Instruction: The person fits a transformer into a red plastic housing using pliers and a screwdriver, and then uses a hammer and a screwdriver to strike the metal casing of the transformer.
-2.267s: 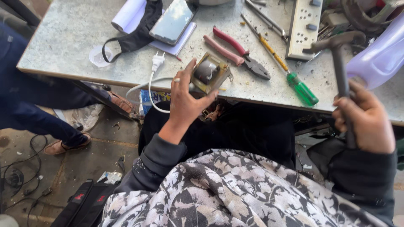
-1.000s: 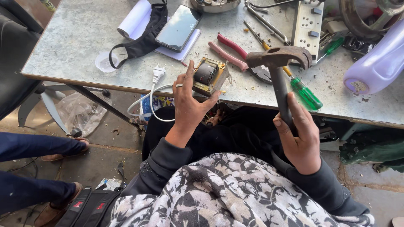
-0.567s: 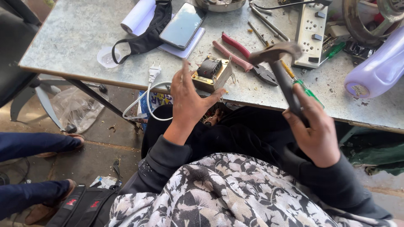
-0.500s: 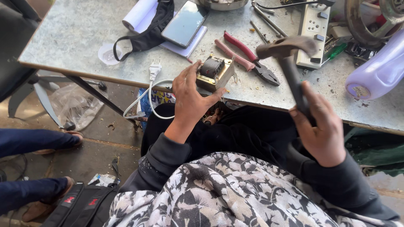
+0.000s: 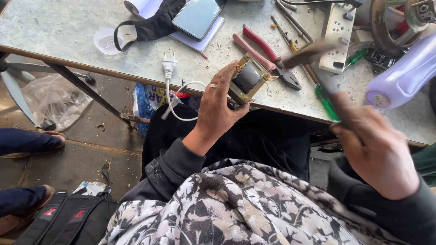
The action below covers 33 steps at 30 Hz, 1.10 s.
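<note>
My left hand (image 5: 217,109) grips a small transformer (image 5: 249,80) with a brass-coloured frame and a dark core, held tilted at the near edge of the grey metal table (image 5: 63,41). My right hand (image 5: 377,149) is closed around the handle of a hammer (image 5: 318,63). The hammer is blurred by motion, and its head sits just right of the transformer, above red-handled pliers (image 5: 265,51). A white cord with a plug (image 5: 169,68) hangs over the table edge next to my left hand.
On the table lie a phone on a notebook (image 5: 197,18), a black face mask (image 5: 150,25), a white power strip (image 5: 338,36), a green screwdriver (image 5: 327,102) and a lilac plastic bottle (image 5: 404,75). Another person's legs and shoes (image 5: 27,145) are at the left. A black bag (image 5: 63,220) sits on the floor.
My right hand has swung the hammer down and leftward toward the transformer, and it is now blurred. My left hand has kept its hold on the transformer at the table edge.
</note>
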### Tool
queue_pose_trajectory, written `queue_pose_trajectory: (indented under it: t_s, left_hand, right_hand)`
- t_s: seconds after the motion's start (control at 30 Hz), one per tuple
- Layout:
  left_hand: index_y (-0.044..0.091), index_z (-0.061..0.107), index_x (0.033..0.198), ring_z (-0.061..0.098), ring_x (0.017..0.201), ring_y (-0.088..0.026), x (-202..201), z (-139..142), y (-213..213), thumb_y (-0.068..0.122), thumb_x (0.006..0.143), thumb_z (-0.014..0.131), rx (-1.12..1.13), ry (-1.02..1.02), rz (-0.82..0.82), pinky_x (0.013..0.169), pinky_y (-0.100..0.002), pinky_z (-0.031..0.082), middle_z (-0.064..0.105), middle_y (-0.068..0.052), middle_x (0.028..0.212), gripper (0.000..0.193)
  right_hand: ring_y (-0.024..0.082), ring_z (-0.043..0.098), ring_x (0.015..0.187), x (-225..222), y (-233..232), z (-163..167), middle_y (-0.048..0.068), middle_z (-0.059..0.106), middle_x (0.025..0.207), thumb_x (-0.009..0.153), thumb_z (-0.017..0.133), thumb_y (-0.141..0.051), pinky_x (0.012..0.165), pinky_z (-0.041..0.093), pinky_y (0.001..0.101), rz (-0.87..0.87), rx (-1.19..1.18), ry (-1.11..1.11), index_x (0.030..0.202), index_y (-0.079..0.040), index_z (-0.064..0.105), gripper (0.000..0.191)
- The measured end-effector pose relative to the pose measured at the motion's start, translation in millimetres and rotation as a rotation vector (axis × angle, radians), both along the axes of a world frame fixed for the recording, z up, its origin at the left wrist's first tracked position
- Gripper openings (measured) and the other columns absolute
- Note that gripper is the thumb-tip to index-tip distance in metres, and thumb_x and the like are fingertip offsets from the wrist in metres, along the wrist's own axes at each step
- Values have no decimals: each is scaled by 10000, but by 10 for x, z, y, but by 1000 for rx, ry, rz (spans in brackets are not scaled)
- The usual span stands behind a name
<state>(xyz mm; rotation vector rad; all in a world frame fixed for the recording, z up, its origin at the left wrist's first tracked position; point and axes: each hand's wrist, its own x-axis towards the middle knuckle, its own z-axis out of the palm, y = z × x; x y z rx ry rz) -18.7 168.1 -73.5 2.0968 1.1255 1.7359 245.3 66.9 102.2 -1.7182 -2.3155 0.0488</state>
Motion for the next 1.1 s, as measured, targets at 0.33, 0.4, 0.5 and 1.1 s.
queue_pose_trajectory:
  t_s: [0.33, 0.4, 0.5, 1.1]
  left_hand:
    - [122, 283, 1611, 533, 1409, -338, 4, 5, 15, 114, 804, 900, 15, -26, -13, 1230, -423, 462, 503, -152, 1518, 1016]
    - [114, 301, 1592, 533, 1382, -345, 27, 9, 29, 142, 779, 919, 18, -24, -30, 1207, -430, 468, 507, -161, 1492, 1021]
    - [99, 325, 1572, 551, 1345, -351, 44, 9, 60, 152, 751, 918, 52, -4, -3, 1197, -457, 466, 532, -167, 1467, 1014]
    - [8, 294, 1575, 642, 1207, -373, -74, -79, 153, 348, 853, 876, -140, -5, 74, 1050, -458, 539, 598, -251, 1336, 987]
  right_hand:
    - [246, 654, 840, 135, -69, 71, 126, 669, 1020, 1031, 677, -95, 774, 519, 353, 19, 182, -91, 1426, -131, 561, 414]
    - [273, 657, 765, 104, 19, 4, 161, 676, 961, 950, 734, -71, 726, 538, 374, 7, 3, -130, 1490, -89, 565, 566]
    - [268, 702, 773, 159, 34, 117, 171, 701, 1016, 864, 710, -37, 696, 567, 381, 40, -66, -40, 1522, -58, 564, 674]
    - [270, 666, 885, -181, 143, -25, 178, 680, 1034, 970, 607, 44, 838, 519, 392, 98, 262, 119, 1492, -2, 556, 527]
